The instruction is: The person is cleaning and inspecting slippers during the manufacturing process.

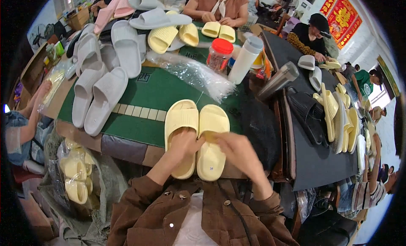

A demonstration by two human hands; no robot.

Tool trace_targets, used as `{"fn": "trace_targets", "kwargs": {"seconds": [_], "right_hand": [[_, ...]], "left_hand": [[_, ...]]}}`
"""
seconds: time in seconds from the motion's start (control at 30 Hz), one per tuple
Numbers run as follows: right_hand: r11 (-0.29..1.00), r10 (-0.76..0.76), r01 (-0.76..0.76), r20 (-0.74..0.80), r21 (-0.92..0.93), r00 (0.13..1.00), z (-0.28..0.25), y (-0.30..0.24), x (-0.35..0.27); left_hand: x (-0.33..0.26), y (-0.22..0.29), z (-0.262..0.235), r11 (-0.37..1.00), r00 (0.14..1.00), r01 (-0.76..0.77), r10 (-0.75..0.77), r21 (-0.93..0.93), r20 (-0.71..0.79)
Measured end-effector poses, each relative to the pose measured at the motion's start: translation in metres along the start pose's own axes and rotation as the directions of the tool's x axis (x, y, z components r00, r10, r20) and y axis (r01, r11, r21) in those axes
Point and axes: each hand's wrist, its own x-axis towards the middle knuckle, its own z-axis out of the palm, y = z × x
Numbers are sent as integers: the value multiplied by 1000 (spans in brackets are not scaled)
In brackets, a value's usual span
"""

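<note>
A pair of pale yellow slide slippers lies side by side before me on the table's front edge, toes pointing away. My left hand is closed around the inner edge of the left slipper, its fingers partly hidden at the strap opening. The right slipper has a small round sticker on its heel. Over that slipper's strap edge is my right hand, smeared by motion, its fingertips bent toward my left hand. Whether it grips anything is unclear.
Grey slippers pile up at the left of the green mat. Clear plastic bags, a red-lidded jar and a white bottle stand beyond. A sack holds bagged yellow slippers. Other people sit around; more slippers lie right.
</note>
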Motion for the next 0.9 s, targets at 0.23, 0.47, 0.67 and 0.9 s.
{"fn": "trace_targets", "kwargs": {"seconds": [0.23,0.47,0.67,0.9], "right_hand": [[982,164,-144,-167,125,972,-9,61,77],[911,340,-378,-222,-164,914,20,111,107],[852,405,-280,-217,443,888,29,106,114],[909,113,-71,-79,410,991,35,68,120]], "left_hand": [[-1,-5,12,984,948,-167,141,-68,-284],[-3,-2,7,993,977,-95,78,-76,-199],[-1,-3,10,991,964,-124,109,-48,-242],[-3,-2,8,994,981,-95,84,-54,-173]]}}
